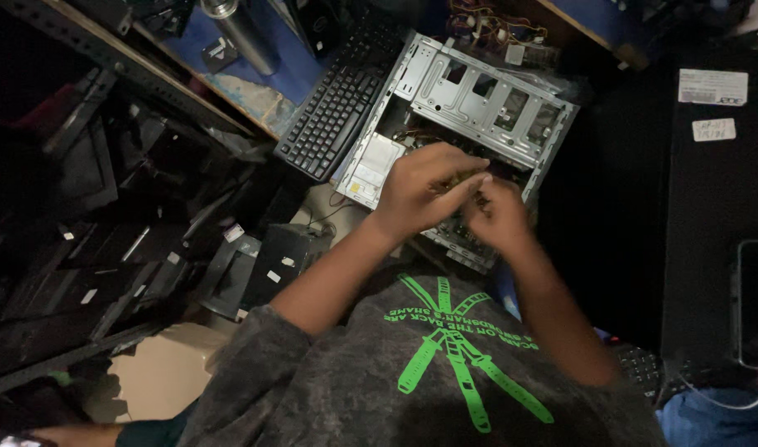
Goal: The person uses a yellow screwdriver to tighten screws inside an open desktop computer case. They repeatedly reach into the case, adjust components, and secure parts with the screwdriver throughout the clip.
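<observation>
An open desktop computer case [478, 99] lies on its side, showing its silver metal drive frame and the board inside. Both my hands meet over the case's near edge. My left hand [424, 189] is curled, fingers pressed together toward my right hand [499, 217], which is bent over the inside of the case. Something small and thin seems pinched between the fingertips, but blur and dim light hide what it is. My grey shirt with a green print fills the bottom of the view.
A black keyboard [333, 112] leans against the case's left side. Behind it lies a metal cylinder [242, 33]. A black tower case [710, 207] stands at the right, with a phone [755, 302] on a white cable. Black panels [105, 248] are piled at the left, above a cardboard box [168, 372].
</observation>
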